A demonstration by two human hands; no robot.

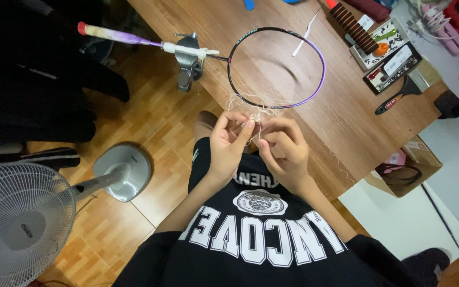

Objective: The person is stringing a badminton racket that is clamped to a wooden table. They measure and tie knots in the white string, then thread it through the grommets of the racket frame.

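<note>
An unstrung badminton racket, its black and purple frame (322, 64) lying over a wooden table (346, 122), is held by its shaft in a grey clamp (188, 66) at the table's edge. Its handle (112, 34) sticks out to the left. Thin white string (248, 103) hangs tangled from the frame's near rim. My left hand (228, 141) and my right hand (282, 146) are close together just below the rim, both pinching the string between fingertips.
A white standing fan (19, 223) with a grey base (123, 171) stands on the wooden floor at left. Tool boxes and a dark-handled tool (394, 98) lie at the table's far right. A cardboard box (407, 167) sits beside the table.
</note>
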